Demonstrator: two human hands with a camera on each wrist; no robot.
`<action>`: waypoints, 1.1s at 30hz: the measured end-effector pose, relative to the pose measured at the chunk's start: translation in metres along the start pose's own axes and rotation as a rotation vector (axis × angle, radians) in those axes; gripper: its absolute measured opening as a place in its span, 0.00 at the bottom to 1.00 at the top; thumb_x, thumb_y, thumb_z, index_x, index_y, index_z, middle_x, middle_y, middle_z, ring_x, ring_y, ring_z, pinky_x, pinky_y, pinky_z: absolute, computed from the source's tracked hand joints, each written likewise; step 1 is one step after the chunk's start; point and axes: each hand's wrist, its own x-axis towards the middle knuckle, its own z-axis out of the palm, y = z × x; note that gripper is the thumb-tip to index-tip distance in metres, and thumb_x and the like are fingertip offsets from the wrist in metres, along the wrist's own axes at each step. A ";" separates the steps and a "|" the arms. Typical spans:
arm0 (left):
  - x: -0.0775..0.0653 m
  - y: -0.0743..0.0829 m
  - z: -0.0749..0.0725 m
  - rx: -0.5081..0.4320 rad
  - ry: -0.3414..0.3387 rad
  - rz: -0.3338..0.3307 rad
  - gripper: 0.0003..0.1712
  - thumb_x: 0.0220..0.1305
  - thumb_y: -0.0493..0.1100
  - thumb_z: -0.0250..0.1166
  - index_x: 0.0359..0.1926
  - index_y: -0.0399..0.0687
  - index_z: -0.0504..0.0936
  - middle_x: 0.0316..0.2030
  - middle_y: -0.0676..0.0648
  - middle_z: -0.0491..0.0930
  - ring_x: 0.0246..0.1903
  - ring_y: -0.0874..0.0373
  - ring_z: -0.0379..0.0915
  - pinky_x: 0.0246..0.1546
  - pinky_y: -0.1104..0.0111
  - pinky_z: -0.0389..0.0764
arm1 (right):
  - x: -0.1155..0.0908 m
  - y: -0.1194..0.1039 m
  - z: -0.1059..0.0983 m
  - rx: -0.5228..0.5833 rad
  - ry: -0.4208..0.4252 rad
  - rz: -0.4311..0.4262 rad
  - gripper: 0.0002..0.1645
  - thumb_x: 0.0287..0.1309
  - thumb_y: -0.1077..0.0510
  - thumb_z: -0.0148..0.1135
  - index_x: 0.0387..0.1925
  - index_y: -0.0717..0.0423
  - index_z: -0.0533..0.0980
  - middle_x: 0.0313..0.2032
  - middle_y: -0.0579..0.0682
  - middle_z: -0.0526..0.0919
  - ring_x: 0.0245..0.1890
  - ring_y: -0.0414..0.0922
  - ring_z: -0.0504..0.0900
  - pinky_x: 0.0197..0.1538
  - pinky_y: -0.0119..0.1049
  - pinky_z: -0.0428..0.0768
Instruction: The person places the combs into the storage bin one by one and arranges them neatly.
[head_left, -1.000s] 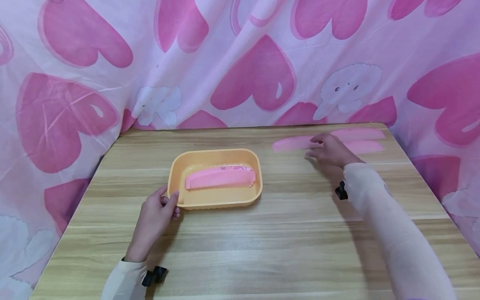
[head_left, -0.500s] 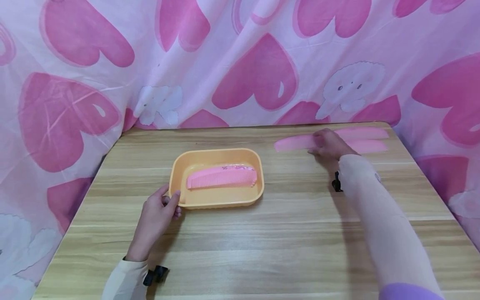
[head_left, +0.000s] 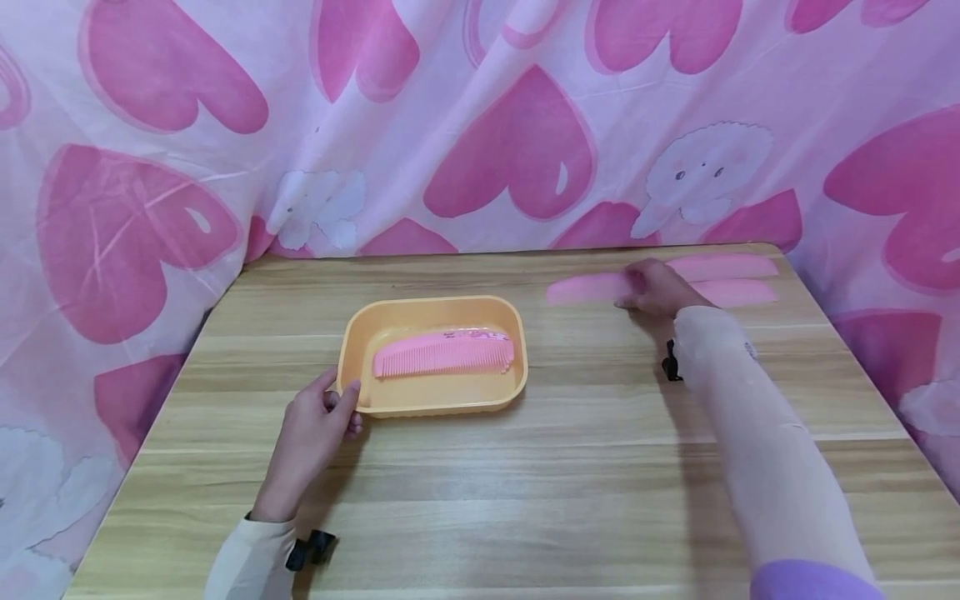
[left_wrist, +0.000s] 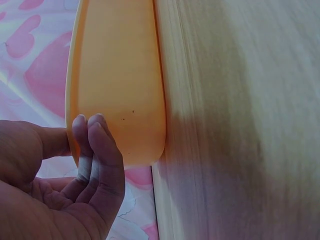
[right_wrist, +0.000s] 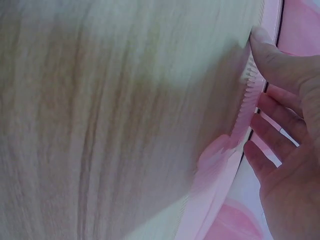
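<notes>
My left hand [head_left: 307,442] grips the front left corner of a yellow-orange plastic tray [head_left: 435,411]. In the left wrist view, fingertips press the tray's outer wall [left_wrist: 120,65], and the thumb goes over the rim. Inside the tray lies a pink comb [head_left: 442,357], teeth toward me. At the back right, my right hand [head_left: 660,287] holds another pink comb [head_left: 585,287] near its right end, which the hand hides. From the right wrist, the thumb is on the toothed side of this comb [right_wrist: 246,100] and the other fingers are at its back edge.
Two more pink combs, a rear one [head_left: 727,266] and a front one [head_left: 738,292], lie right of my right hand near the table's far corner. A pink heart-patterned cloth [head_left: 510,150] hangs behind the wooden table [head_left: 510,500] and along its sides.
My right hand has come down onto the left one of the back combs, and its fingers have closed around it. Over the last half second that comb slid very slightly left. The left hand stays put.
</notes>
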 end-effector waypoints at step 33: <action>0.000 -0.002 0.000 -0.002 0.005 0.006 0.31 0.78 0.46 0.55 0.73 0.33 0.63 0.25 0.44 0.79 0.25 0.56 0.80 0.27 0.67 0.85 | -0.025 -0.010 0.020 -0.015 0.014 -0.140 0.38 0.58 0.50 0.75 0.60 0.72 0.74 0.57 0.68 0.72 0.51 0.59 0.70 0.52 0.53 0.74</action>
